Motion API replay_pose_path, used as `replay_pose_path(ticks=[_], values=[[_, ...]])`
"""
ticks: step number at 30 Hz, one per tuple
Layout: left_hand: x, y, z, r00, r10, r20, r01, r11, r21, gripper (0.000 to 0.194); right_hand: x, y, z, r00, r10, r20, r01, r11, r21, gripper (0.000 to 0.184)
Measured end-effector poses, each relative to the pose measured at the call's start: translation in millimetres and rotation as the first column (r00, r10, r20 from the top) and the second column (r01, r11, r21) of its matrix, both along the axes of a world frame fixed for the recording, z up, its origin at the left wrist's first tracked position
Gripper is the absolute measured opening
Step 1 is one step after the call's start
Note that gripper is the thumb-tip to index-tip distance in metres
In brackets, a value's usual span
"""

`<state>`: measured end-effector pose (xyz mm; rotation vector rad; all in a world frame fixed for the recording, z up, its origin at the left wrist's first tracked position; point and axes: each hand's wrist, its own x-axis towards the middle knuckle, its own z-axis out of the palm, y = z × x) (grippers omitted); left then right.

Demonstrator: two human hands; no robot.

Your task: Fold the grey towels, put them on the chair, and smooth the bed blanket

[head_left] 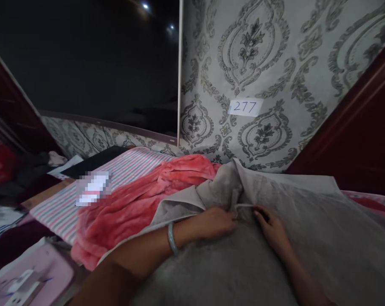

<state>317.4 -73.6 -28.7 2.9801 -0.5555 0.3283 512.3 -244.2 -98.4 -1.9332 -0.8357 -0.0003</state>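
A grey fleece garment (307, 221) lies spread over the surface in front of me. My left hand (216, 222), with a pale bangle on its wrist, rests on the grey cloth with its fingers curled at a fold. My right hand (271, 231) lies close beside it, fingers pinched at the same fold. A thin white cord or tag (245, 205) runs between the two hands' fingertips. A pink fleece cloth (141, 199) is bunched to the left, partly under the grey garment.
A striped pink, white and grey sheet (61, 208) covers the surface at left, with a blurred-out item on it. Patterned wallpaper with a label reading 277 (245, 107) is behind. A dark screen (84, 59) hangs upper left. Dark wood panel at right; clutter at far left.
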Motion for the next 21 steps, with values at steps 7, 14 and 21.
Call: replay_pose_path(ticks=[7,14,21], values=[[-9.0,43.1,50.4,0.907,0.311,0.283,-0.19,0.903,-0.385,0.033,2.6,-0.1,-0.6,0.998,-0.053,-0.034,0.051,0.997,-0.052,0.051],[-35.7,161.5,36.1,0.377,0.919,0.112,-0.768,0.378,-0.518,0.058,-2.2,-4.3,8.4,0.971,-0.029,-0.237,0.053,0.994,0.094,0.071],[-28.9,174.5,12.7,0.415,0.906,-0.083,-0.891,0.386,-0.241,0.059,-21.0,5.1,19.8,0.983,-0.005,-0.184,0.035,0.986,0.165,0.107]])
